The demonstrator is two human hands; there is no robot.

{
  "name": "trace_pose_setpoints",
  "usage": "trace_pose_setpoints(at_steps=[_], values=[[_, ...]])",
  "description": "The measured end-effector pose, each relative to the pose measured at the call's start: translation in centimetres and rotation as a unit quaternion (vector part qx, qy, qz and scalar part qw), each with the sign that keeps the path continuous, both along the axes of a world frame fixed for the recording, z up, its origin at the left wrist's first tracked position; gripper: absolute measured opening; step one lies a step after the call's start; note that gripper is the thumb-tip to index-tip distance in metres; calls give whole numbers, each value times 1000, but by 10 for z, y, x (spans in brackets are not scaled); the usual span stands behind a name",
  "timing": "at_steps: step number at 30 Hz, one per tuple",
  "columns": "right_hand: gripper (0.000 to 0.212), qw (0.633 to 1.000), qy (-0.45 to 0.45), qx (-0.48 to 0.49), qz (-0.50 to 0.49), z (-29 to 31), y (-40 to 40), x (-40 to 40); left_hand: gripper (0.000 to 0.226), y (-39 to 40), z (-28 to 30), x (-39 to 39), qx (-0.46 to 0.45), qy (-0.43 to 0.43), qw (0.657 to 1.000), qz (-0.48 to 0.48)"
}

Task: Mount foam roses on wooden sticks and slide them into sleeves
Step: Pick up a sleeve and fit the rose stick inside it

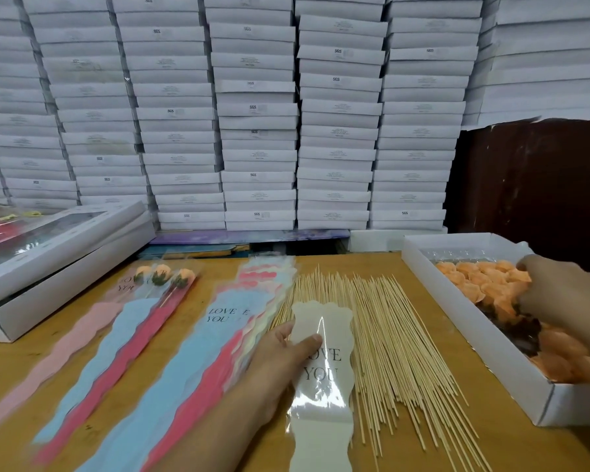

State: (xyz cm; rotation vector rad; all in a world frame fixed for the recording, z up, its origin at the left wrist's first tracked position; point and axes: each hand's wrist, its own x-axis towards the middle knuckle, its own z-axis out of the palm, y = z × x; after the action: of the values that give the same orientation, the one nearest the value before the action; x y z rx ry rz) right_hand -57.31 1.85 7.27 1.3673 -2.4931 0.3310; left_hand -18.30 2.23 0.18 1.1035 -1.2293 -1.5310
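Right hand curls among roses far right; left hand pinches sleeve; sticks lie between, near-to-far.

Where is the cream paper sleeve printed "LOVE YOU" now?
The cream paper sleeve lies low in the head view's centre, on the pile of thin wooden sticks, pinched by the left hand.

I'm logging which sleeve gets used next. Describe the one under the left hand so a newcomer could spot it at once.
Start at the spread of wooden sticks in the middle of the table. Lying on top of their left edge is the cream sleeve, gripped by the left hand. Unlike the blue, pink and red sleeves fanned out to its left, it is off-white and lies alone, printed LOVE YOU.
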Motion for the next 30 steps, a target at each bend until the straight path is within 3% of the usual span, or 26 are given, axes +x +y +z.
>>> trace_pose_setpoints(at_steps=[4,9,12,19,23,25,28,30], values=[[54,999,-9,42,-6,-4,-5,-2,48,1,0,0,5,-32,999,15],[41,999,-11,48,-11,-23,-8,-15,69,2,14,2,-33,-101,993,57],[45,999,-2,33,-17,-34,-10,-23,69,-2,25,16,-49,-124,985,107],[50,1000,-17,14,-10,-40,-13,-30,71,-24,60,55,-9,-251,965,78],[52,999,-46,12,1,-31,-3,-16,77,-43,69,75,20,-262,961,85],[55,997,-70,13,10,-29,2,-12,64,-49,69,81,49,-260,960,87],[55,996,-86,20,19,-26,7,-9,17,-55,64,90,100,-269,955,74],[54,995,-92,24,18,-23,9,-7,8,-60,59,99,105,-292,947,82]])
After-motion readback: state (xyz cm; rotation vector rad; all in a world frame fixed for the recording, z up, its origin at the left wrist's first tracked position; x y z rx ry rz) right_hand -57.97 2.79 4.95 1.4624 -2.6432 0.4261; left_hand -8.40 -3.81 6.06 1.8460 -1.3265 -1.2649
